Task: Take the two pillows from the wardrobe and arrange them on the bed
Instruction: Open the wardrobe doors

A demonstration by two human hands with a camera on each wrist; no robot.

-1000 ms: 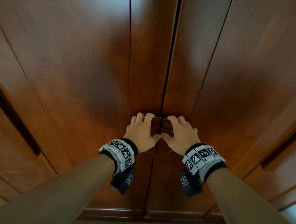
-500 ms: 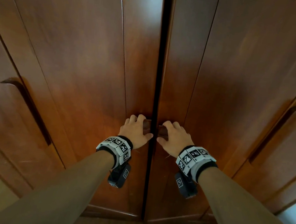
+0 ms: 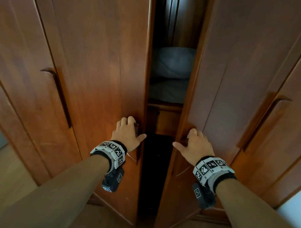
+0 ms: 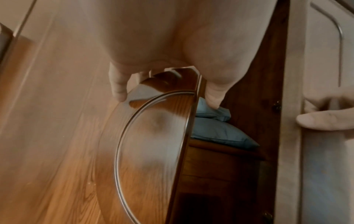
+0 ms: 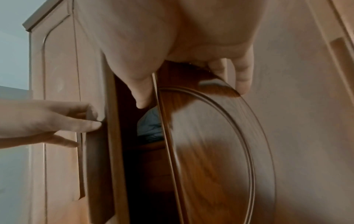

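Step in hand: opening the two centre doors of the reddish-brown wooden wardrobe [image 3: 89, 55]. Doors are only part open, a narrow gap between them.

Left hand [image 3: 127, 133] has fingers curled round the handle at the inner edge of the left wooden door [image 3: 113, 72], thumb sticking out toward the gap. Right hand [image 3: 195, 146] grasps the matching handle on the right wooden door [image 3: 230, 75], same pose mirrored. Both wrist views confirm fingers hooked over a curved wooden pull [image 4: 153, 128].

Task items: the two pale blue soft pillows [image 3: 172, 64] sit stacked inside the wardrobe, on a wooden shelf [image 3: 165, 106] straight behind the gap, above hand height. Upper one is plump, lower one flatter (only a strip of each shows, so full extent is unknown). Bed not in view.

To do this well, my read:
- pull both doors evenly outward, elbows swinging wide, so neither door binds
- open far enough that a pillow clears the gap without dragging on the door edges
- step back a little as the doors swing
- let go only once the doors stay put, then reach for the top pillow first
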